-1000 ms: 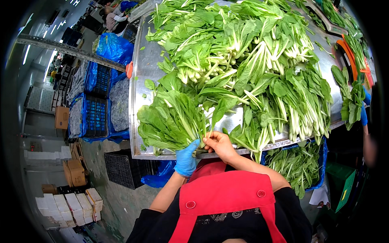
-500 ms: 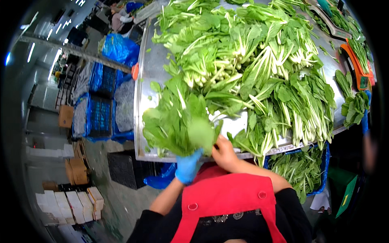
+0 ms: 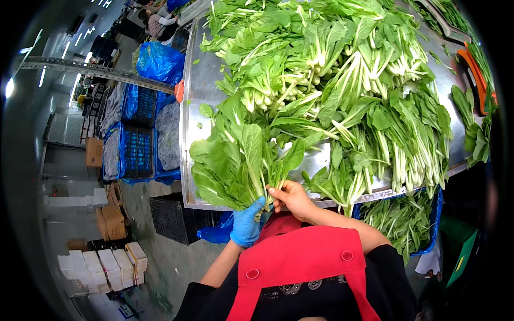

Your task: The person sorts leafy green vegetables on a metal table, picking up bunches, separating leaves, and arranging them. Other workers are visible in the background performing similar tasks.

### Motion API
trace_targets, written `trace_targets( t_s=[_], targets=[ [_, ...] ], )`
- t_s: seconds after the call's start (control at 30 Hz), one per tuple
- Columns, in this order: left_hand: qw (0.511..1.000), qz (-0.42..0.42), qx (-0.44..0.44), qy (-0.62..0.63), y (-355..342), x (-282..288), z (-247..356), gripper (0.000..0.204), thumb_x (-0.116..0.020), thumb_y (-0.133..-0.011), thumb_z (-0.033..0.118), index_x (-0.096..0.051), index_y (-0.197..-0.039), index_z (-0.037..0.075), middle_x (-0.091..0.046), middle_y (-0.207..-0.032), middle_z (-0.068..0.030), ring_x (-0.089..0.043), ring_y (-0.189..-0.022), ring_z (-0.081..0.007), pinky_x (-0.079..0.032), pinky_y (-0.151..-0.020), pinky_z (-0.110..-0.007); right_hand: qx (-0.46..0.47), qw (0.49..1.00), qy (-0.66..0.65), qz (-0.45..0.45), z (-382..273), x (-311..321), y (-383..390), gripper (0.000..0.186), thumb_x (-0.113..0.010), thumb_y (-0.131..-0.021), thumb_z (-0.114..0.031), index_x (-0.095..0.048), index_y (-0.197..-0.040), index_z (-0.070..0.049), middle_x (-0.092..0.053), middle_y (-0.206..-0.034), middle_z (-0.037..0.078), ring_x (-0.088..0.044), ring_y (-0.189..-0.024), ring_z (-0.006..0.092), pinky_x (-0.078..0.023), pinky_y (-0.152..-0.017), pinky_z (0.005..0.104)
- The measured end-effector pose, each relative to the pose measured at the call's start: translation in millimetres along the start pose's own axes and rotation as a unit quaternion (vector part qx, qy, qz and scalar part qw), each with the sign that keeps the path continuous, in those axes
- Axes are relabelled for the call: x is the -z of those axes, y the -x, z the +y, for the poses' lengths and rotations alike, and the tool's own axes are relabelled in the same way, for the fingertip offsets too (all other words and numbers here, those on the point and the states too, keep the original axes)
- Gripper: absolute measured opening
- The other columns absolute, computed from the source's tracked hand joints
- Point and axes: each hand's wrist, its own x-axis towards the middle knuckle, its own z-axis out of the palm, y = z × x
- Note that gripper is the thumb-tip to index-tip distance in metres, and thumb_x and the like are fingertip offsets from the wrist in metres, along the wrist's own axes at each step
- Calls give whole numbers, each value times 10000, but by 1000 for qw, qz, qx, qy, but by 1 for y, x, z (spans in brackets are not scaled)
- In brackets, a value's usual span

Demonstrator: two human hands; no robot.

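My left hand [image 3: 246, 224], in a blue glove, is closed round the base of a bunch of leafy greens [image 3: 227, 166] at the front left of the steel table [image 3: 195, 107]. My bare right hand [image 3: 286, 198] sits just beside it at the stems, thumb and fingers pinched on pale stalks of the greens. Behind the bunch lies a large pile of similar greens [image 3: 337, 59], with more bundles [image 3: 407, 139] to the right, their stems toward me.
Blue-lined crates [image 3: 136, 150] and blue bags [image 3: 158, 64] stand left. A black crate [image 3: 171, 219] is below the table; a lined bin of greens [image 3: 396, 224] is below right. An orange scale [image 3: 476, 80] sits far right, foam boxes [image 3: 107, 267] lower left, a co-worker [image 3: 158, 24] behind.
Half a second ago a leaf was blurred in motion over the bunch; it now shows sharper, the stalks in my pinched right fingers. My view has shifted slightly, moving the scene rightward.
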Motion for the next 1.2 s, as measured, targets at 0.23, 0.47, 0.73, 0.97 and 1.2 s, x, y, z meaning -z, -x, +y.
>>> trace_targets(
  t_s=[0.23,0.47,0.73,0.97,1.2],
  targets=[
    [996,77,-27,26,7,-5,0,195,-533,-838,35,-567,-1026,-2,-608,-861,-42,-545,-660,-94,-417,-555,-193,-22,1000,-2,-13,1,0,-5,114,-583,-841,-131,-531,-867,-34,-537,-621,13,-508,-500,76,-423,-434,187],
    [994,80,10,73,6,12,-8,164,-528,-848,42,-569,-1001,0,-609,-845,-45,-558,-669,-104,-428,-561,-189,-52,997,-26,-51,0,7,-12,86,-579,-840,-114,-532,-862,-45,-553,-638,20,-495,-486,77,-399,-433,187],
    [982,93,-112,-119,12,-16,-1,274,-568,-786,-42,-525,-1050,16,-586,-950,-44,-564,-809,-121,-463,-683,-230,10,994,58,-88,-9,2,-2,238,-636,-801,-157,-512,-958,-29,-583,-721,51,-503,-519,75,-404,-456,189],
    [982,104,-139,-80,11,-25,-8,324,-576,-755,-82,-513,-1052,31,-574,-944,-33,-561,-816,-122,-465,-698,-237,28,996,64,-54,1,14,-10,180,-573,-821,-130,-518,-936,-3,-593,-732,63,-503,-516,87,-412,-454,197],
    [979,111,-161,-63,11,-28,-7,319,-578,-745,-88,-518,-1038,24,-578,-942,-41,-565,-809,-125,-464,-706,-243,-14,995,24,-97,1,22,-15,171,-520,-829,-135,-538,-911,14,-595,-732,67,-508,-523,97,-426,-489,201]
  ],
)
